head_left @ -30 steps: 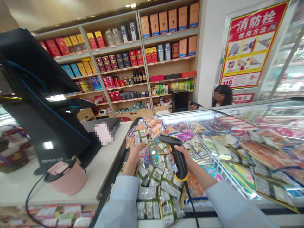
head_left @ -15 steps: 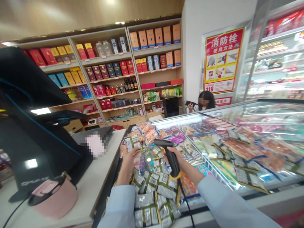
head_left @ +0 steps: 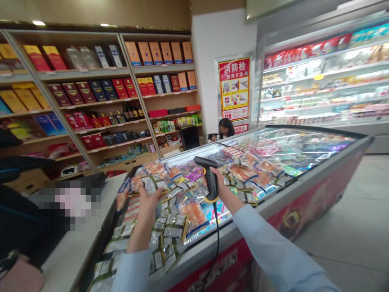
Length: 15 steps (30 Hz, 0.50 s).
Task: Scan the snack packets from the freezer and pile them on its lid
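Note:
My right hand (head_left: pixel 221 187) grips a black barcode scanner (head_left: pixel 209 177) with a yellow band at its base; its cable hangs down over the freezer's front edge. The scanner's head points left, over the goods in the freezer. My left hand (head_left: pixel 148 199) holds a small green-and-silver snack packet (head_left: pixel 150 183) above the heap of similar packets (head_left: pixel 165 227) in the open chest freezer (head_left: pixel 310 178). Both arms wear light blue sleeves.
A white counter (head_left: pixel 73 247) with a black till screen lies at the left. Shelves of boxed bottles (head_left: pixel 100 89) fill the back wall. A person (head_left: pixel 225 129) sits behind the freezer's far end. A chiller cabinet (head_left: pixel 319 73) stands at the right, with tiled floor (head_left: pixel 349 227) beside the freezer.
The view has swung to the right, so the till screen has slid off to the left and the floor shows. My hands have risen slightly, still holding the scanner and a packet.

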Available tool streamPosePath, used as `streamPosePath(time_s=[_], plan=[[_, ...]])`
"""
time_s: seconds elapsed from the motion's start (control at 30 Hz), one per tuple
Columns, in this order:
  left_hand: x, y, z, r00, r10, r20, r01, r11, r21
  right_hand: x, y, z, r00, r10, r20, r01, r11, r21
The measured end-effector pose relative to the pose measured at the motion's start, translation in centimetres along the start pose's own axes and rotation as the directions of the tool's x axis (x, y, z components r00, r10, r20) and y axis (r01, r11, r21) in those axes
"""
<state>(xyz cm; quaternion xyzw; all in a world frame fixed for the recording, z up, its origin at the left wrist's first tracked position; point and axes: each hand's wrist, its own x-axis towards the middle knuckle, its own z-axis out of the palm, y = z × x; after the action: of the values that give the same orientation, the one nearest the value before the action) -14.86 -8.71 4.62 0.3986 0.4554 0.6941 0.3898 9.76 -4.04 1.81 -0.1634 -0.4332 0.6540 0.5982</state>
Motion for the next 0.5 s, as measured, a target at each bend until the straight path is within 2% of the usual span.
streamPosePath(time_s=[0.07,0.17,0.23,0.3,0.37,0.4,0.47,0.5], plan=[[-2.4,-1.6,3.5,0.99,-0.09,0.107,0.09,0.996,0.008,-1.9,-1.4,-2.2,0.998,-0.035,-0.048,0.035,0.999,-0.007],[-6.0,-4.8,8.6,0.94,-0.206,0.273,0.206,0.978,0.028,-4.8,-3.3,-5.7,0.99,-0.062,-0.127,0.06,0.998,-0.024],[-7.8,-7.1,11.8,0.91,-0.23,0.345,0.232,0.972,0.037,-6.4,-4.3,-8.0,0.982,-0.085,-0.169,0.079,0.996,-0.038],[-9.0,-9.4,14.7,0.879,-0.243,0.411,0.213,0.97,0.117,-7.8,-5.3,-10.1,0.969,-0.129,-0.211,0.118,0.991,-0.068],[-9.9,-11.3,17.2,0.868,-0.234,0.437,0.085,0.938,0.335,-8.9,-6.0,-12.0,0.951,-0.172,-0.258,0.15,0.983,-0.102],[-10.3,-12.1,18.3,0.87,-0.218,0.441,-0.021,0.879,0.476,-9.3,-6.2,-12.8,0.941,-0.189,-0.282,0.163,0.98,-0.114],[-11.0,-13.3,19.9,0.864,-0.177,0.472,-0.251,0.66,0.708,-10.0,-6.4,-14.2,0.921,-0.215,-0.326,0.185,0.975,-0.12],[-11.3,-13.7,20.6,0.849,-0.159,0.503,-0.352,0.539,0.765,-10.3,-6.3,-14.7,0.912,-0.224,-0.344,0.194,0.974,-0.118]])
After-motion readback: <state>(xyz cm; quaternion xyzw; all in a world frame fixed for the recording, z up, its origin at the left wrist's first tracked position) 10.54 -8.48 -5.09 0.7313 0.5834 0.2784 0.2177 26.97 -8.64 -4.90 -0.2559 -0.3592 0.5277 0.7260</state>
